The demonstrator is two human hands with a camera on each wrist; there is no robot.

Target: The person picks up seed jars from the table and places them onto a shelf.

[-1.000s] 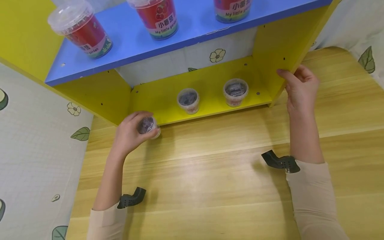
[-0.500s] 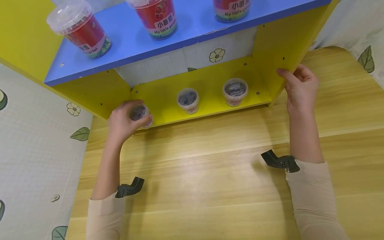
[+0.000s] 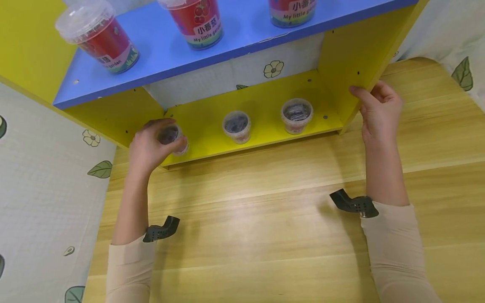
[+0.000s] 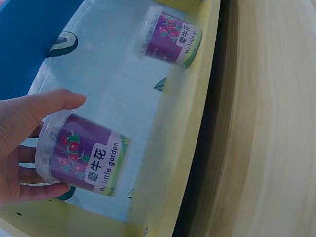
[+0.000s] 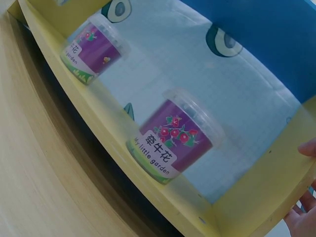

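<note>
My left hand [image 3: 145, 145] holds a clear-lidded plastic cup [image 4: 84, 153] with a purple label, thumb on one side and fingers on the other. The cup is over the left end of the yellow bottom board [image 3: 202, 130]; whether its base touches the board I cannot tell. Two similar cups stand upright on that board, a middle cup [image 3: 236, 126] and a right cup [image 5: 173, 138]. My right hand [image 3: 382, 109] grips the front edge of the yellow right side panel [image 3: 339, 63], thumb on the inner face. Its other fingers are partly hidden behind the panel.
Above, a blue shelf board [image 3: 242, 38] carries red-labelled cups, among them a left red cup [image 3: 113, 46]. The yellow left side panel [image 3: 113, 120] stands close to my left hand. A wood-grain table [image 3: 257, 219] extends in front of the shelf unit.
My left hand has carried its cup left and away from me, from in front of the bottom board to over its left end. My right hand has stayed on the side panel.
</note>
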